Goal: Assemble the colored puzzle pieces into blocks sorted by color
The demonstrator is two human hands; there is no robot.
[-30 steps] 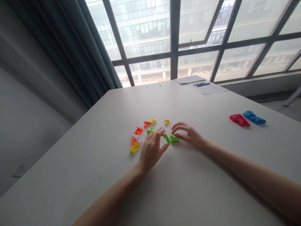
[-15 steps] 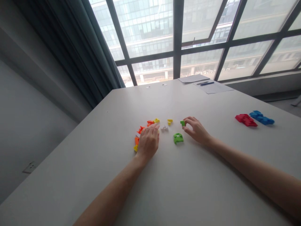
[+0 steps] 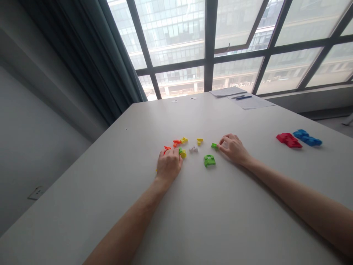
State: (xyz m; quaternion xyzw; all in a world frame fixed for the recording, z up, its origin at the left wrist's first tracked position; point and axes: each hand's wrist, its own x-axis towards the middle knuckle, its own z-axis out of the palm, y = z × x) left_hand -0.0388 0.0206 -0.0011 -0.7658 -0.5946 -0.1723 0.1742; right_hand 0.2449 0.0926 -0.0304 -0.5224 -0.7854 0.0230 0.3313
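Your left hand [image 3: 168, 165] curls over hidden pieces, grip unclear; your right hand [image 3: 234, 148] fingers pinch small green block [image 3: 214, 145].

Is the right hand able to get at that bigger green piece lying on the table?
Probably yes: the bigger green piece lies bare on the table, just beside the right hand, with nothing between; its fingertips pinch a small green piece.

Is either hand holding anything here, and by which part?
The right hand pinches a small green piece at its right end. The left hand closes over a yellow-green piece; grip hidden.
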